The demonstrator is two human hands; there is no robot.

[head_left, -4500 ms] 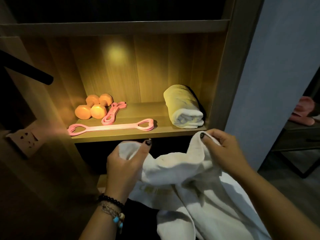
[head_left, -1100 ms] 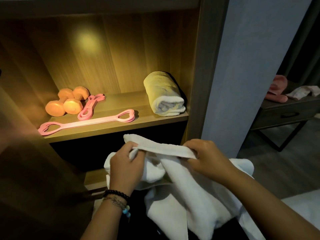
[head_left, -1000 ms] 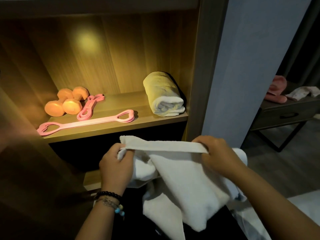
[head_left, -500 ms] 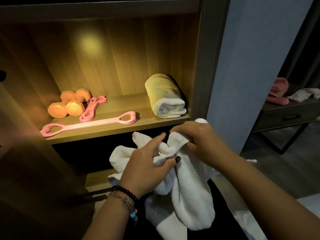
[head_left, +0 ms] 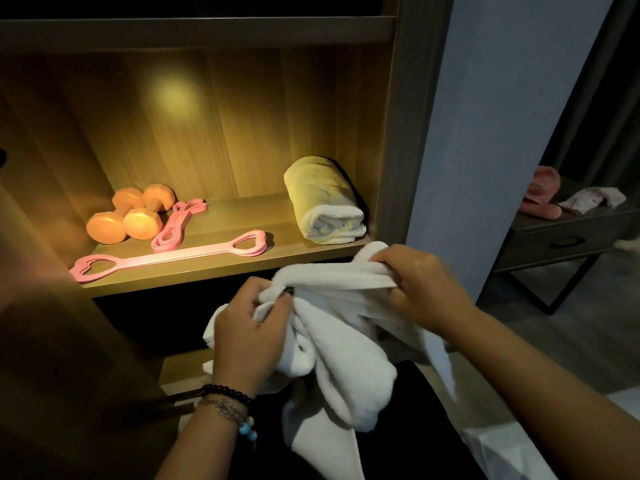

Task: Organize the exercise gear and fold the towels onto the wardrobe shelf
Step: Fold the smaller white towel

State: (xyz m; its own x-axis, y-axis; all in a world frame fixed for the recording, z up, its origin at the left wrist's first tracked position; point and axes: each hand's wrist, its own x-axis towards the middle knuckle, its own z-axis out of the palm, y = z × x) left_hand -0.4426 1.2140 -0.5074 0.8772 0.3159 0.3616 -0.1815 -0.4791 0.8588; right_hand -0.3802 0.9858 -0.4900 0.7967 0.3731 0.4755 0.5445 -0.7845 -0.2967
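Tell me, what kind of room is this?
Probably a bedroom or dressing area: a lit wooden wardrobe shelf holds a rolled towel and dumbbells, and a side table stands nearby.

On the wardrobe shelf (head_left: pixel 221 271), bare board lies between the pink strap (head_left: pixel 166 258) at nine o'clock and the rolled towel (head_left: pixel 323 202) at three o'clock. Orange dumbbells (head_left: pixel 130 216) and a coiled pink band (head_left: pixel 178 221) crowd the ten o'clock corner. The wardrobe's side panel (head_left: pixel 398 150) closes the right; the dark bay below seems open.
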